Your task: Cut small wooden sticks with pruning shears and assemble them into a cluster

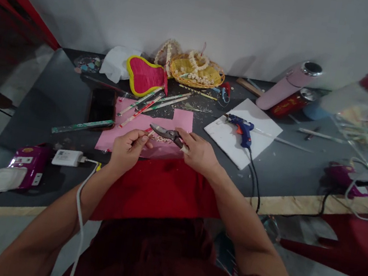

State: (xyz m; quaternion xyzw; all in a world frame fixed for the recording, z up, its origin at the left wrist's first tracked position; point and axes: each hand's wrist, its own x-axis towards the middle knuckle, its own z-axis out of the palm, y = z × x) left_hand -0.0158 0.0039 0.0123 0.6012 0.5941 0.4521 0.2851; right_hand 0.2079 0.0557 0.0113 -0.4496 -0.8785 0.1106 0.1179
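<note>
1. On the counter (59, 103), the pink sheet (183, 119) lies beneath both hands. Above it, the left hand (128, 148) pinches a small stick (150, 135); the right hand (200, 154) grips the pruning shears (167, 134), their blades reaching toward that stick.
2. Right of the sheet, a strip of counter separates it from the white board (218, 132), where the glue gun (245, 132) rests. Nearer me than the sheet, red cloth (160, 193) hides the counter's front edge.
3. The phone (102, 106), at the sheet's left, is partly under a green patterned strip (82, 126). Fingers and shears partly hide the small pieces (161, 139) on the sheet. I can't tell whether the blades touch the stick. Far right, the plastic bag's (359, 122) contents blur.
</note>
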